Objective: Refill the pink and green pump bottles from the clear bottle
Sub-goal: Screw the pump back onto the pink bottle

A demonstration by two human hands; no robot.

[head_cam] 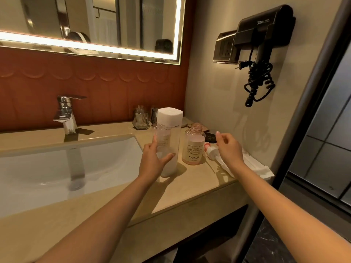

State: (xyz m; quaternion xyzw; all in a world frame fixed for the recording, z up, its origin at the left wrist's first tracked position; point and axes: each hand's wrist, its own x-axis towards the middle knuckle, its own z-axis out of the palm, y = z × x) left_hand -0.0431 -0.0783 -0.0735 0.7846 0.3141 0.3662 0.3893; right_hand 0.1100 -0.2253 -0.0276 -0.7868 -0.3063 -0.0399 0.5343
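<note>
Left grip (154,158) wraps the clear bottle (168,133), thumb in front; right grip (228,149) hovers loosely curled, both forearms outstretched.

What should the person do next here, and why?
Probably lift the right hand to pull the white cap off the clear bottle that the left hand grips: it is still capped, while the pink bottle already stands open.
</note>
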